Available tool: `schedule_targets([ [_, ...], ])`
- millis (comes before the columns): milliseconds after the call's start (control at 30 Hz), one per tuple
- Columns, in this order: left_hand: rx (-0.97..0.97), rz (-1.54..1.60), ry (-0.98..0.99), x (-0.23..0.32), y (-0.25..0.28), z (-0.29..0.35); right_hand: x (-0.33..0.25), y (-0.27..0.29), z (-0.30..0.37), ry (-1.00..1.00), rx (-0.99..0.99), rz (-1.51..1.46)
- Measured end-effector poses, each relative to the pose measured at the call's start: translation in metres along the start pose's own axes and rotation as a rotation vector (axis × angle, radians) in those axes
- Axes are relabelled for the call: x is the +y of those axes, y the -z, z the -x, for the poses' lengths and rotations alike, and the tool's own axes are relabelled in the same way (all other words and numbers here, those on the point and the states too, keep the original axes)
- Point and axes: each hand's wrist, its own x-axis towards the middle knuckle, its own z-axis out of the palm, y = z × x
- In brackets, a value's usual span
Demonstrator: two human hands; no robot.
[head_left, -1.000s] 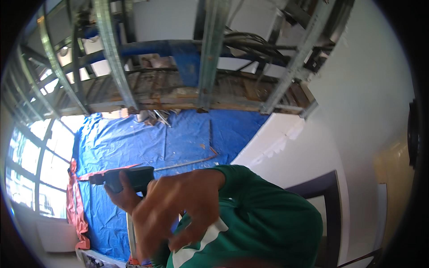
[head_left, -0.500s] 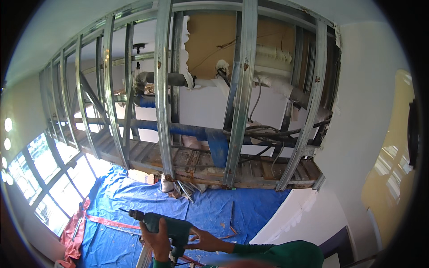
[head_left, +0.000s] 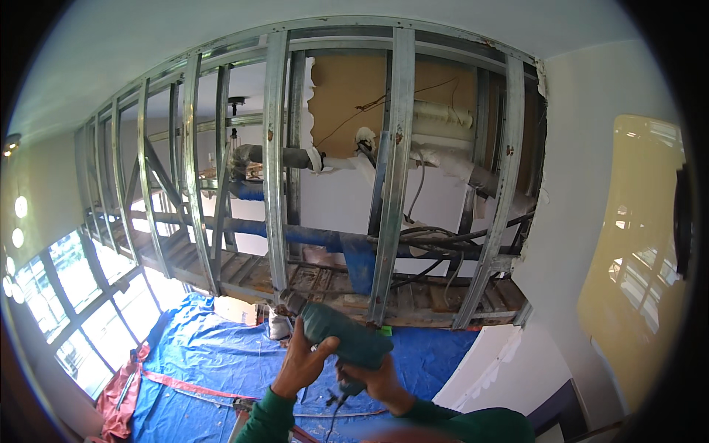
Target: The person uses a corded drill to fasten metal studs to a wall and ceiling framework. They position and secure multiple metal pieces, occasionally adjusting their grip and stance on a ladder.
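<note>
A dark green corded power drill point(head_left: 343, 336) is raised in front of me, its chuck pointing up and left. The chuck is close to the foot of a metal stud point(head_left: 275, 162); whether the bit touches it I cannot make out. My left hand point(head_left: 301, 362) is closed around the drill's body behind the chuck, thumb along its side. My right hand point(head_left: 380, 380) grips the handle at the rear, its fingers partly hidden by the drill. From the handle a dark cord point(head_left: 334, 417) hangs down.
More metal studs point(head_left: 402, 148) rise from a dirty, slatted ledge point(head_left: 413, 314). Behind them run a blue-wrapped pipe point(head_left: 314, 235), grey pipes and black cables point(head_left: 450, 238). A blue tarp point(head_left: 199, 347) covers the floor below, with part of a ladder point(head_left: 242, 406) near my left arm.
Both hands have brought the drill up and to the right, its chuck from over the tarp to the stud's foot. The view has shifted, showing more of the ceiling.
</note>
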Motion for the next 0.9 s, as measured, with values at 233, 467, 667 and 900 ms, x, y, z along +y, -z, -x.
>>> schedule_targets([
  [233,-0.634,-1.011,0.385,-0.038,0.078,0.011,-0.091,0.021,-0.027,0.395,0.112,0.156],
  [467,-0.855,-1.227,0.674,-0.082,0.128,0.074,-0.158,0.016,-0.039,0.843,0.394,0.210],
  [667,-0.754,-1.231,0.616,-0.077,0.122,0.078,-0.178,0.008,-0.044,1.098,0.527,0.423],
  [900,-0.886,-1.194,0.607,-0.093,0.129,0.077,-0.180,0.028,-0.033,1.144,0.639,0.543],
])
